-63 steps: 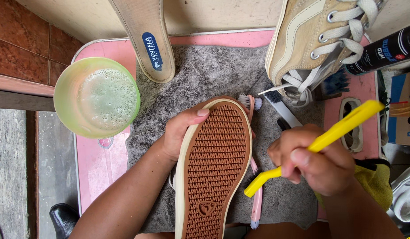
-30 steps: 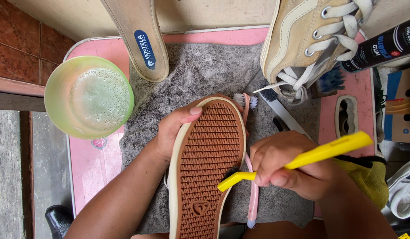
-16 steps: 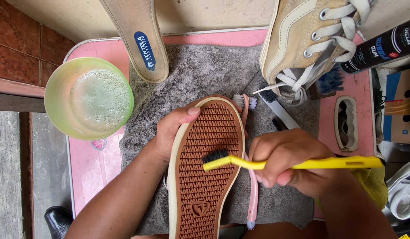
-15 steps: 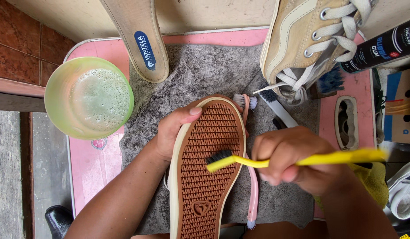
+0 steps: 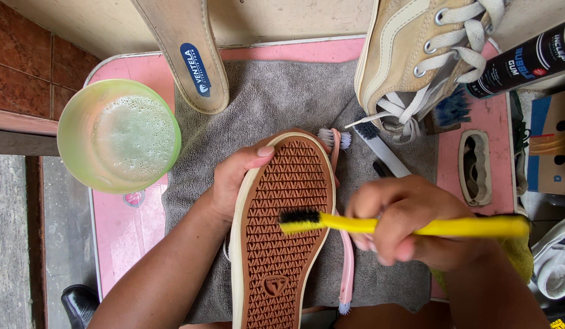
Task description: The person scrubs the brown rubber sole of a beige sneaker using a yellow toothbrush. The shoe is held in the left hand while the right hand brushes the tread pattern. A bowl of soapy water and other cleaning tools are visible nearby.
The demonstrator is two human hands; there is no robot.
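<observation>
shoe: tan canvas sneaker with a brown waffle-pattern rubber sole (image 5: 282, 231), sole up, lengthwise toward the person, on the grey towel, centre of the table
left hand: left hand (image 5: 237, 176) grips the sneaker at the toe end, thumb lying across the sole rim, fingers curled under the side
brush: yellow plastic brush with black bristles (image 5: 392, 225), lying crosswise, bristle head down on the sole tread about mid-length
right hand: right hand (image 5: 410, 225) clenched around the yellow handle, fingers wrapped tight, just right of the sole edge; slightly blurred
pink brush: pink-handled toothbrush with white bristles (image 5: 343, 244) on the towel, touching the right edge of the sneaker, partly under the right hand
towel: grey terry towel (image 5: 276, 91) spread over the pink tabletop (image 5: 124, 231)
bowl: translucent green plastic bowl of foamy water (image 5: 119, 135), left of the towel, apart from the sneaker
insole: beige insole with a blue oval label (image 5: 185, 49), propped at the far edge, tip on the towel
second shoe: matching tan laced sneaker (image 5: 422, 55), upper right, laces trailing onto the towel
bottle: black cylindrical bottle (image 5: 520, 61), lying beside the second sneaker at far right
</observation>
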